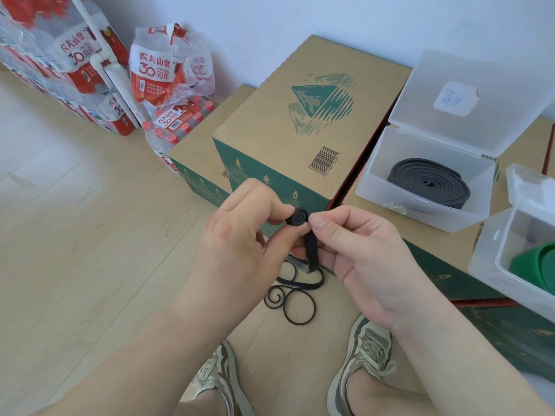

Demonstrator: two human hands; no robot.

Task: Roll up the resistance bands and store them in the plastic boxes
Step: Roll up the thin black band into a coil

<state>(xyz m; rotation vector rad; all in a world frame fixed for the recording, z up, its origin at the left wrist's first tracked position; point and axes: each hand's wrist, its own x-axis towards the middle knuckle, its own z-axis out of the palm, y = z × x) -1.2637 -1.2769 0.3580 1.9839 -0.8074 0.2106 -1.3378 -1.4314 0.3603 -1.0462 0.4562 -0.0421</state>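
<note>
A thin black resistance band [312, 253] is partly wound into a small tight roll [298, 217] in the middle of the view. My left hand [240, 241] pinches the roll and my right hand [360, 253] grips it from the other side. The loose tail hangs down and curls on the floor [297, 301]. An open clear plastic box [387, 193] at the right holds a rolled dark grey band [429, 180]. A second clear box [492, 265] at the far right edge holds a green band [534, 261].
The boxes stand on brown and green cardboard cartons [288, 115] along the white wall. Shrink-wrapped packs of water bottles [162, 85] sit at the back left on the pale wood floor. My two shoes [363, 355] rest on flat cardboard below my hands.
</note>
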